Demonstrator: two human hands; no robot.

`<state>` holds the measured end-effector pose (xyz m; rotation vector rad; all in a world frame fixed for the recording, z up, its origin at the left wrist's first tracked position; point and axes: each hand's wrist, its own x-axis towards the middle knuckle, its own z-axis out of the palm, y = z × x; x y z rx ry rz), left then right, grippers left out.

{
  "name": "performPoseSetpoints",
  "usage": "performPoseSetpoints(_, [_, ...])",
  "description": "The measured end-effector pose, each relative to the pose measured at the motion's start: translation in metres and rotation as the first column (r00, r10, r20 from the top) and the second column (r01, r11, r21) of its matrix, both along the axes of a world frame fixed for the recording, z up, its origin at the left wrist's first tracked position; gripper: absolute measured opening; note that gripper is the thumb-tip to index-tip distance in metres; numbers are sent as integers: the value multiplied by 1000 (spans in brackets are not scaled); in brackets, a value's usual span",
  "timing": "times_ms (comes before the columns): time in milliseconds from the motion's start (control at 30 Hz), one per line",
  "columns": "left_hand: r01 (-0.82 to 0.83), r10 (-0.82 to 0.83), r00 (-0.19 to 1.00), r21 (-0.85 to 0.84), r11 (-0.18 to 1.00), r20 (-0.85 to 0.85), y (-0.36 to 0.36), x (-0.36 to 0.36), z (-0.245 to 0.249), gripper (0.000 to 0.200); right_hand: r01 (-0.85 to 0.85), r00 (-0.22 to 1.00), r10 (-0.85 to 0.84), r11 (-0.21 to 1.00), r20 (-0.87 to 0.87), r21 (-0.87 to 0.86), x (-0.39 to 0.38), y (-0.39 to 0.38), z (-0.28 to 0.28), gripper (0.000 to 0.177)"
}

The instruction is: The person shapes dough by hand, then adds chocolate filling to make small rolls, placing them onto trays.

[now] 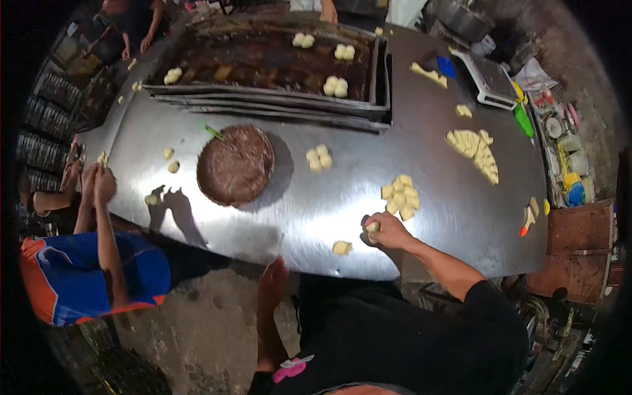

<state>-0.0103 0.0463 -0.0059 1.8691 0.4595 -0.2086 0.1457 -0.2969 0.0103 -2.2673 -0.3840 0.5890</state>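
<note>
My right hand [388, 232] is closed around a small dough ball [373, 227], low over the metal table near its front edge. Just beyond it lies a cluster of cut dough pieces [400, 196]. A single dough piece [342, 248] sits to the left of this hand. My left hand [272, 280] is at the table's front edge, dim, and its fingers are not clear. Farther in stands a round bowl of brown filling [236, 166] with a green-handled tool [214, 133] in it. Four-ball dough group [318, 158] rests right of the bowl.
Stacked dark baking trays [263, 99] holding grouped dough balls fill the far side. A sliced dough slab [474, 151], a scale [486, 79] and a red-tipped tool [526, 222] are on the right. A co-worker in a blue shirt [99, 276] works at left; others stand beyond.
</note>
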Motion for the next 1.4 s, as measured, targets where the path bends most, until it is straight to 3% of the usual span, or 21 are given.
performPoseSetpoints(33, [-1,1,1000,17,1000,21,6,4,9,36,279,893,-209,952,-398,125,22,14,16,27])
performPoseSetpoints(67, [-5,3,999,35,999,37,12,7,13,35,426,750,-256,892,-609,150,48,24,33,28])
performPoseSetpoints(133, [-1,-2,999,73,997,47,29,13,11,34,372,849,-143,845,-508,384,108,56,56,30])
performPoseSetpoints(200, [-1,-4,999,113,994,45,47,17,6,34,251,965,-158,788,-210,562,180,98,81,31])
performPoseSetpoints(267, [4,-1,989,-22,1000,146,65,19,-3,35,110,977,-181,880,112,462,257,139,105,32])
performPoseSetpoints(333, [-67,76,993,-97,993,89,75,23,3,37,226,972,-235,922,-10,313,323,176,113,32])
performPoseSetpoints(400, [-131,126,991,-157,979,-40,82,31,25,40,198,976,-203,978,83,66,355,207,124,32])
performPoseSetpoints(433, [-141,135,990,-150,979,-47,86,32,28,40,189,978,-195,979,73,70,370,217,117,32])
performPoseSetpoints(500, [-135,141,990,-257,957,2,93,35,32,43,177,958,-114,957,262,-230,396,237,92,40])
performPoseSetpoints(667, [-64,72,997,-249,966,25,83,51,22,42,25,987,48,897,154,-441,393,246,96,44])
performPoseSetpoints(733, [20,-12,999,-186,982,43,68,75,30,41,299,810,-78,907,582,-295,352,228,106,35])
performPoseSetpoints(800, [20,-2,997,-224,974,81,47,99,12,43,167,680,-114,986,724,-2,313,194,109,31])
performPoseSetpoints(867, [109,-84,984,-159,981,155,23,142,18,52,77,827,-133,989,546,124,256,162,104,36])
performPoseSetpoints(900, [141,-112,975,-148,979,191,13,165,8,55,103,925,-101,995,366,14,238,148,92,42])
performPoseSetpoints(1000, [196,-174,949,-61,979,263,-25,235,-13,63,152,949,-82,965,303,-215,211,128,10,45])
performPoseSetpoints(1100, [208,-211,923,44,977,323,-55,285,-29,69,130,942,-90,986,322,-106,195,127,-32,42])
performPoseSetpoints(1167, [258,-415,831,404,878,371,-69,304,-43,72,157,927,-141,987,347,-17,186,133,-39,34])
performPoseSetpoints(1200, [264,-421,829,405,875,368,-72,309,-43,72,162,927,-147,987,344,-16,186,130,-43,34])
performPoseSetpoints(1267, [309,-420,850,346,886,318,-72,305,-39,71,339,940,-319,913,-120,228,179,120,-49,28])
performPoseSetpoints(1333, [357,-435,852,283,890,292,-79,281,-16,69,398,914,-345,865,-214,306,145,102,-13,27])
performPoseSetpoints(1400, [435,-442,828,102,895,345,-93,245,-12,67,575,800,-351,682,-487,452,104,78,-9,27])
